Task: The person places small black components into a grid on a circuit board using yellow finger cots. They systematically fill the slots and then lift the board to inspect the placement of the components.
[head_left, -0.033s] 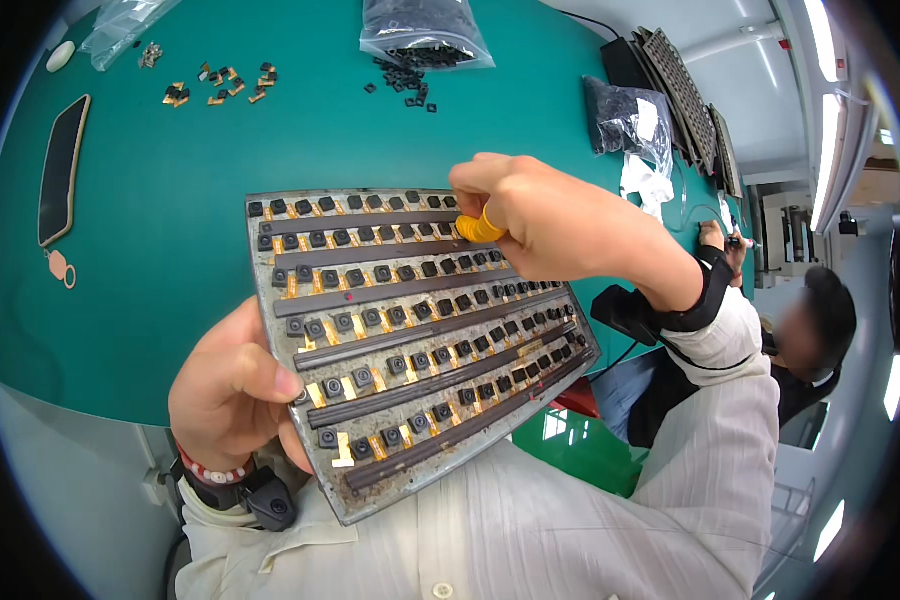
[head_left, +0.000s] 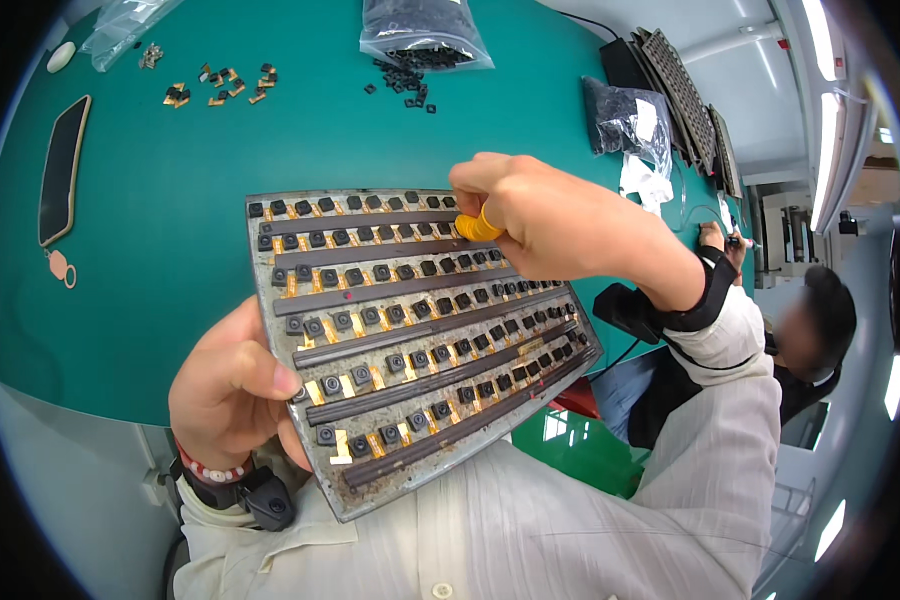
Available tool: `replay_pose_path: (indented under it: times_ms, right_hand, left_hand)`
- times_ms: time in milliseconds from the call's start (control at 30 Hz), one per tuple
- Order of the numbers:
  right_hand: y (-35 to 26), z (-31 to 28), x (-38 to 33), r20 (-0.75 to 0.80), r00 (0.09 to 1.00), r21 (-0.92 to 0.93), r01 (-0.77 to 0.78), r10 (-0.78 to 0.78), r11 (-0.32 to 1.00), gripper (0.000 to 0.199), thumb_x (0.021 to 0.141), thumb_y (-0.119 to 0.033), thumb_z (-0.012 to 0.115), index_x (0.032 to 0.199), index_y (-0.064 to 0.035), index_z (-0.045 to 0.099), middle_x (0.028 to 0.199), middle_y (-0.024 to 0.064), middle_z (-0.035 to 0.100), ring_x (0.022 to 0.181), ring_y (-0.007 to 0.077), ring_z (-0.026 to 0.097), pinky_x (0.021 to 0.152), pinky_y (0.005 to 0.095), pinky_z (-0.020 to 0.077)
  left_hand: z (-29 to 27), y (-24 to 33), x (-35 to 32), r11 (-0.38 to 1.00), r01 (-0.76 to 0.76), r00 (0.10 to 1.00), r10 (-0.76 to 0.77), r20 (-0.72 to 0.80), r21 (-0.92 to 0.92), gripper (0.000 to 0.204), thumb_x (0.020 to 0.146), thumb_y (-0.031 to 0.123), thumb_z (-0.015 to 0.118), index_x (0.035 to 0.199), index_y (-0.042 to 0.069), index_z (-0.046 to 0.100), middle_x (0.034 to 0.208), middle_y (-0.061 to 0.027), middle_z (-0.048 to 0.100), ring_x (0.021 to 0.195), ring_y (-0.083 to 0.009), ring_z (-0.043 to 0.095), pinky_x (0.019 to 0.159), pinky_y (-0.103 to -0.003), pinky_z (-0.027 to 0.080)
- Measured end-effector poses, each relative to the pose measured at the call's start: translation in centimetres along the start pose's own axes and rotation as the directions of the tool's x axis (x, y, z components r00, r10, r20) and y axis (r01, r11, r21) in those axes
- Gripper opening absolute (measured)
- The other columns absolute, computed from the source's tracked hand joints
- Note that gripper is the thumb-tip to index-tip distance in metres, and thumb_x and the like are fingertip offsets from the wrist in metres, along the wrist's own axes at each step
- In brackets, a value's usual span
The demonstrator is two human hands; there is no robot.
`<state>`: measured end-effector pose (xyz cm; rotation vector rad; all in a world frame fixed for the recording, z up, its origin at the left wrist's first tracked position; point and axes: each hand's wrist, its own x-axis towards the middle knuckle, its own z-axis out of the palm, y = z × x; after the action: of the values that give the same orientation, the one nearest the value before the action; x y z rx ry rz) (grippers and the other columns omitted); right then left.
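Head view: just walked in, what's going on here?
A person's left hand grips the left edge of a grey, flat metal tray lined with rows of small black square modules with gold strips. The right hand, with something yellow and ribbed at its fingertips, is over the tray's upper right; whether it pinches a module is hidden. Similar loose modules lie beyond on the green tabletop.

Slanted grey tray (head_left: 410,474), apparently metal.

A dark-screened phone (head_left: 64,170) lies at left, a pink tag (head_left: 60,264) just below it; upper left, a white oval object (head_left: 61,56); at right, another person (head_left: 820,328).
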<state>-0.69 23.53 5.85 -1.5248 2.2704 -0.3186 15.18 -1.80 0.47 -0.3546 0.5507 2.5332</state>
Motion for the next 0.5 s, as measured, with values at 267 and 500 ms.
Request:
replay_pose_path:
  times_ms: [267,500]
  right_hand:
    - [0.9,-2.2,-3.1,-0.093,0.973,-0.058,-0.217,0.212,0.974,0.029,0.073,0.009,0.054,0.097,0.0066,0.07,0.101,0.0157,0.068,0.08,0.0338,0.065,0.07,0.0385,0.0519]
    - [2.8,-1.3,-8.0,-0.243,0.902,0.049,-0.355,0.355,0.934,0.022,0.074,0.006,0.056,0.091,0.0081,0.069,0.093,0.0203,0.069,0.07,0.0351,0.065,0.066,0.0374,0.0534]
  left_hand:
    - [-0.6,0.0,-0.1,0.999,-0.032,0.999,0.032,0.012,-0.019,0.076,0.071,-0.001,0.044,0.141,-0.016,0.018,0.124,-0.0406,0.05,0.066,-0.0424,0.07,0.044,-0.038,0.062]
    - [-0.7,-0.5,0.0,0.989,-0.138,0.988,0.135,-0.082,-0.042,0.076,0.067,0.003,0.048,0.139,-0.016,0.03,0.13,-0.0341,0.052,0.103,-0.0379,0.067,0.088,-0.044,0.057]
